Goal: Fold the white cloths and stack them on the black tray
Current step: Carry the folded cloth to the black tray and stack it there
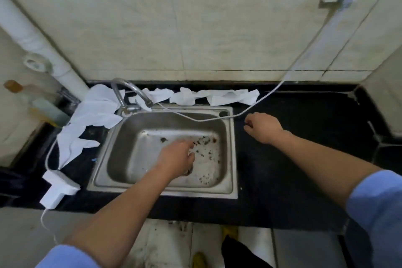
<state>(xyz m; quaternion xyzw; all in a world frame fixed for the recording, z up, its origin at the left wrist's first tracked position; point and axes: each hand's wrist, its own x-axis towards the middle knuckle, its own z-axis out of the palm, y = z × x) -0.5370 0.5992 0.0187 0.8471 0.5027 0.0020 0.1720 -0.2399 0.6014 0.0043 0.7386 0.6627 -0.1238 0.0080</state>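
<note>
Plainly, the white cloths (228, 96) lie beyond both grips: a crumpled strip running left to right along the back edge of the bench (304, 137), behind the sink (231, 148), with a bigger heap (95, 111) spilling down the sink's left side. The left grip (177, 158) hangs over the basin, fingers loosely curled on nothing. The right grip (264, 127) rests on the bench, likewise loose and empty. It looks nearer the strip's right end, while the heap suits the left. No separate tray shows.

Crumpled white cloths (95, 111) strewn unfolded behind and left of sink (232, 159).
</note>
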